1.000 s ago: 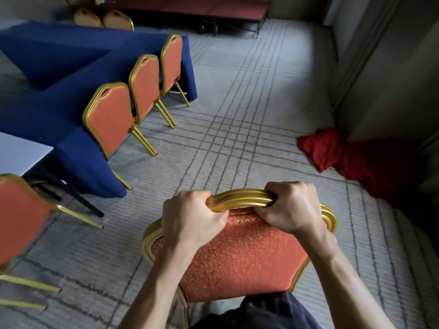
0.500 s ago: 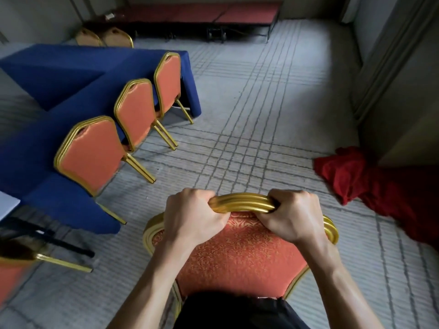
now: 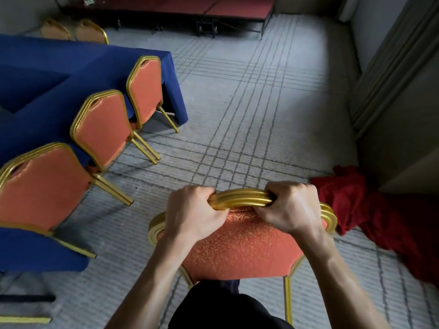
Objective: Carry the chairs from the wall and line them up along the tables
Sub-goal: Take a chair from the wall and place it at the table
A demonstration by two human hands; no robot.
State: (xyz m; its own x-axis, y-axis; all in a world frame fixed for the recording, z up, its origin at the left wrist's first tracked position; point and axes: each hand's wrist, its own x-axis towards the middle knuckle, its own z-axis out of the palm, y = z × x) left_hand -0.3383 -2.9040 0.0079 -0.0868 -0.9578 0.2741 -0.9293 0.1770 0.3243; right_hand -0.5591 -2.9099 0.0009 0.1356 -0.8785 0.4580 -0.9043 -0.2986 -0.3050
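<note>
The chair [image 3: 237,243] is held in the lower middle of the view, over the grey carpet [image 3: 261,103] and just in front of the person. Its gold top rail [image 3: 240,197] is gripped by both hands. The fingers [image 3: 202,193] of the left hand [image 3: 192,214] are curled fully around the left part of the rail, and the fingers [image 3: 280,188] of the right hand [image 3: 289,207] are closed in the same way around the right part. A short piece of bare rail is seen between the two hands.

The rear side of the orange backrest is turned to the person, and the rail runs from left to right across the view. The seat is hidden, and it cannot be told if the legs touch the floor.

On the left, three same chairs [image 3: 104,129] are lined along the counter [image 3: 71,65], which is covered with blue cloth; their backs are turned away from it. The held chair is well apart from this row. A red cloth [image 3: 370,210] is lying on the carpet near the right hand. A low red platform [image 3: 213,5] is seen at the far wall.
</note>
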